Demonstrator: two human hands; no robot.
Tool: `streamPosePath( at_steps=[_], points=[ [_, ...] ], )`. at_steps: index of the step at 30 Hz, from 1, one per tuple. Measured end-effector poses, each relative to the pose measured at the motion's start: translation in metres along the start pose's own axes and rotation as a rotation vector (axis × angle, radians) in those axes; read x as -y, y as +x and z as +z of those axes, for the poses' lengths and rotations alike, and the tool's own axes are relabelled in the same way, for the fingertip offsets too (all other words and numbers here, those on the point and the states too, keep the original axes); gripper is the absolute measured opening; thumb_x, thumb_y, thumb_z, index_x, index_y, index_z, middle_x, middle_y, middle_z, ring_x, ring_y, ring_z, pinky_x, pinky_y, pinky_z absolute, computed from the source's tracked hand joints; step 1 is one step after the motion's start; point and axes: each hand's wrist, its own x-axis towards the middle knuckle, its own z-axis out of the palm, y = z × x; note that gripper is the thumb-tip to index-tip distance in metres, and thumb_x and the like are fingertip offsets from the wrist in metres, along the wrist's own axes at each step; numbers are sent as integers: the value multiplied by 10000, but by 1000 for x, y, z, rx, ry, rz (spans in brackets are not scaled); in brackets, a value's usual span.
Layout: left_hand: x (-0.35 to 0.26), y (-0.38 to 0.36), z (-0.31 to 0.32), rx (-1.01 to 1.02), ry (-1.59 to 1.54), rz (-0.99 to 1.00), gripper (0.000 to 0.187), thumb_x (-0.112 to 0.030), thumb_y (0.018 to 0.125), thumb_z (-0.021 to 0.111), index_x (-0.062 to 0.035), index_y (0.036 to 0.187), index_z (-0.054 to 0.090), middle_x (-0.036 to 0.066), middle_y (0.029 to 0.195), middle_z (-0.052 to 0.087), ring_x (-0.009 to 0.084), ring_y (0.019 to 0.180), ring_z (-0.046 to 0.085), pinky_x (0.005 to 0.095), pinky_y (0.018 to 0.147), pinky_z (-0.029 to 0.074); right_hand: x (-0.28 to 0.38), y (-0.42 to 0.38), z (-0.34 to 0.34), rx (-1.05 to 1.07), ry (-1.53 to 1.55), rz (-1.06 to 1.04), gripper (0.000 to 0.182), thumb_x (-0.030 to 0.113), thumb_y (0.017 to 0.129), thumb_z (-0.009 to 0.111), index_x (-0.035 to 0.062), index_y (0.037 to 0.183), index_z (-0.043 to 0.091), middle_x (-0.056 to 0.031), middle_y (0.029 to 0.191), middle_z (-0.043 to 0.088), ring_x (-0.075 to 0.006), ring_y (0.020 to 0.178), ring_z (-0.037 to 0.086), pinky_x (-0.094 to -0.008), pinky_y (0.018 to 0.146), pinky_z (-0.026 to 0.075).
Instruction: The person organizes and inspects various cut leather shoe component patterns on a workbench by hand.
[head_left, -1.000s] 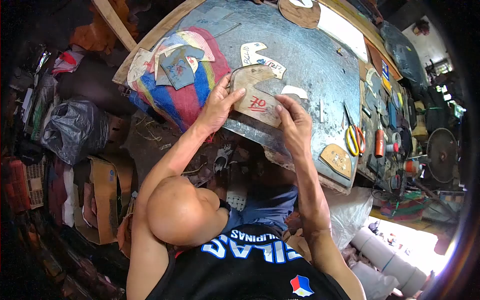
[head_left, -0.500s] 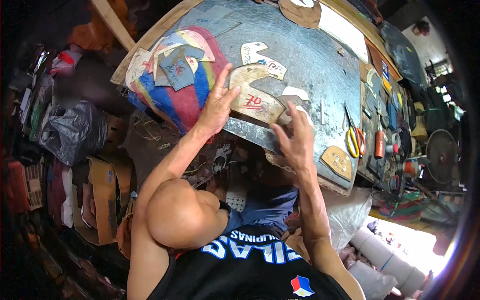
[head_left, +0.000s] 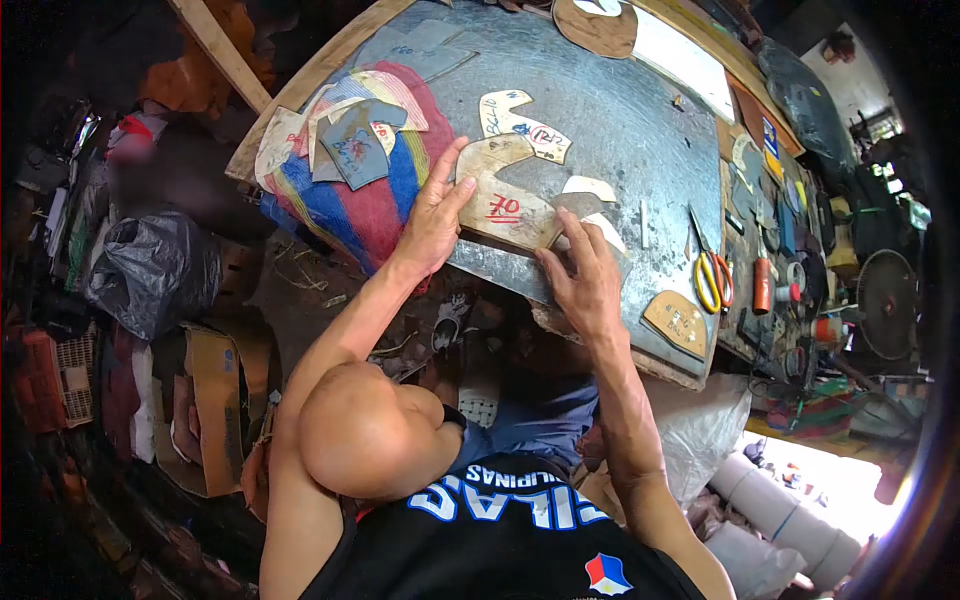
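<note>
A pale, curved shoe-pattern template (head_left: 492, 182) marked with a red "70" lies near the front edge of the worktable. My left hand (head_left: 435, 220) grips its left side, the thumb on top and the fingers stretched along the edge. At the right end, my right hand (head_left: 585, 275) has its fingertips and thumb against the template's corner. Just beyond sits a white pattern piece (head_left: 548, 137) with handwriting, partly covered by the template. Small white scraps (head_left: 590, 187) lie by my right fingertips.
Several cut patterns (head_left: 355, 145) rest on a striped woven sack (head_left: 370, 222) to the left. Scissors (head_left: 710, 275) with yellow and orange handles and a brown pattern piece (head_left: 675, 322) are on the right side of the metal tabletop (head_left: 640, 120). Tools crowd the bench (head_left: 740, 330) beyond.
My right hand has come down and in, its fingers now touching the template's right end. My left hand stays at the left side. The view has shifted slightly.
</note>
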Motion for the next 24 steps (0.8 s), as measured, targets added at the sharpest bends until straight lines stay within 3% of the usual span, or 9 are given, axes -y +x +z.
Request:
streamPosePath(
  at_steps=[3,5,20,24],
  points=[
    [0,0,2,-4,-11,10,556,-89,979,460,-131,1475,212,117,1296,527,181,1145,555,350,969,474,-1,0,3,-4,51,-20,531,126,798,711,76,1283,500,-169,1047,572,-343,914,588,-413,753,494],
    [-2,-2,4,-25,-20,18,531,-88,979,459,-112,1471,261,100,1277,539,121,1099,542,273,953,435,1,0,3,3,50,-7,535,113,800,709,79,1290,497,-170,1027,560,-345,898,583,-415,741,491],
    [-1,-2,6,-10,-3,60,495,-93,975,436,-123,1444,284,101,1216,567,127,1006,587,273,888,469,2,-1,3,-11,68,-16,541,81,803,703,89,1303,497,-169,994,554,-330,869,581,-406,731,485],
    [-2,-3,4,-1,-23,24,491,-86,970,432,-117,1439,289,103,1234,551,131,1051,564,279,922,450,1,-1,3,-3,57,-14,545,78,803,704,91,1306,496,-171,1001,556,-331,876,583,-406,736,486]
  ],
)
